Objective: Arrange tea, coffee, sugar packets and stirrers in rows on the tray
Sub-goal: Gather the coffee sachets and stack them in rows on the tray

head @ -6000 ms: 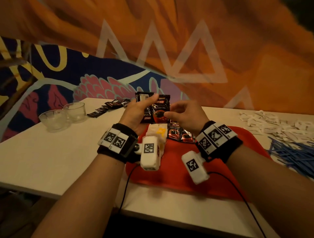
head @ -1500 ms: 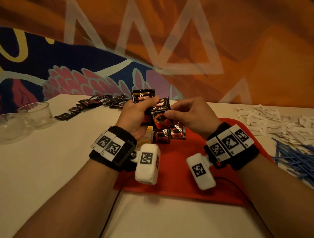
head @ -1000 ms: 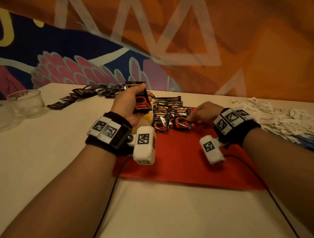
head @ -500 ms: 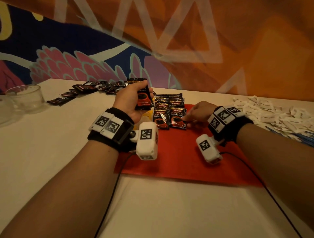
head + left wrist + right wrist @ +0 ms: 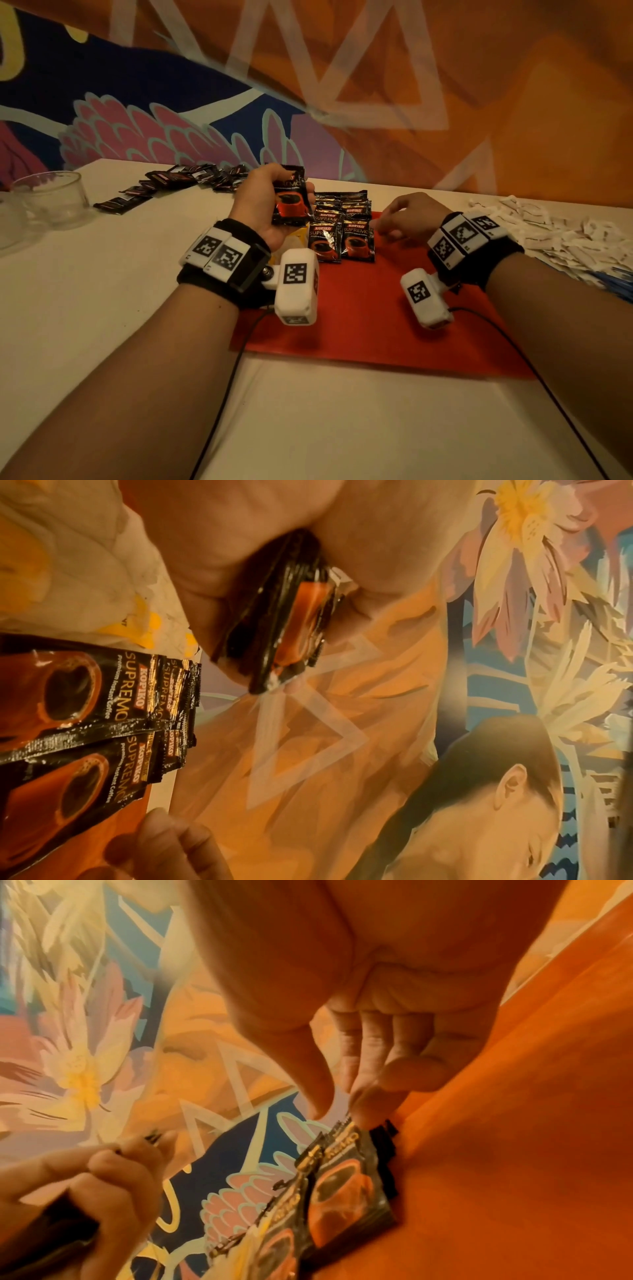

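The tray [image 5: 370, 329] lies on the table [image 5: 102, 308], near its front edge. At the tray's 11 o'clock corner two columns of coffee sachets [image 5: 340, 236] lie side by side, each sachet overlapping the one behind it. Just left of them, at 10 o'clock, tea packets [image 5: 298, 236] sit under the left hand [image 5: 263, 202], which holds a small stack of sachets [image 5: 291, 202] above them. The right hand [image 5: 411, 219] hovers just right of the columns (whether its fingers [image 5: 363, 1110] touch the nearest sachet cannot be told). Off the tray, loose sachets [image 5: 178, 181] are strewn at 10 o'clock, two glass bowls [image 5: 48, 198] farther left at 9, sugar packets [image 5: 555, 233] at 2 and stirrers [image 5: 616, 284] at 3.

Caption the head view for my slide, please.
Left hand holds coffee packets; right hand hovers beside rows on red tray.
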Available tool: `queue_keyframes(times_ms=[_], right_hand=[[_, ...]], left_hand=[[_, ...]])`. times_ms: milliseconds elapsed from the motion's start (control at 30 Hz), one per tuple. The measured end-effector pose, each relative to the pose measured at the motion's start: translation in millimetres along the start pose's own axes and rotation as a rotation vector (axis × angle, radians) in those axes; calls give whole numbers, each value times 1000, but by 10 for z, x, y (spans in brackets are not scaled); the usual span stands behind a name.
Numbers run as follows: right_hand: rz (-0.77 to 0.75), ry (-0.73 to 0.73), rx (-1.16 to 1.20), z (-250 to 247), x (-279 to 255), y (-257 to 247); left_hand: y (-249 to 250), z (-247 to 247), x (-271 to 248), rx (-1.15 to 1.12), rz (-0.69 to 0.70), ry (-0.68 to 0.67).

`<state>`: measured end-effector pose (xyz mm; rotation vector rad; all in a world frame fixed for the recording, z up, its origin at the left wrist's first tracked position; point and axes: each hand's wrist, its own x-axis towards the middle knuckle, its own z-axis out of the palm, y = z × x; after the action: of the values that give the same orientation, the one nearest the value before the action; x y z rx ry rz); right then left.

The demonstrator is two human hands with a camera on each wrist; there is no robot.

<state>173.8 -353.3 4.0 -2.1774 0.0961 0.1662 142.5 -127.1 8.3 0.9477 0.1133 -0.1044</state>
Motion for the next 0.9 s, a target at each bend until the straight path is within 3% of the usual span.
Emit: queue_keyframes(times_ms=[233, 367, 467, 667, 900], right_hand=[[-278, -76, 303, 207, -180, -207], [-370, -154, 273, 357, -335, -329], [-434, -97, 279, 411, -364, -362], [-478, -51, 236, 383, -276, -286], [-461, -39, 134, 401, -190, -231]], left_hand=[[-85, 67, -8, 182, 106, 44], [-117, 88, -49, 215, 117, -16], [-110, 101, -54, 216, 129, -38], [-84, 131, -53, 147, 121, -5], [-116, 124, -38, 230, 179, 56]])
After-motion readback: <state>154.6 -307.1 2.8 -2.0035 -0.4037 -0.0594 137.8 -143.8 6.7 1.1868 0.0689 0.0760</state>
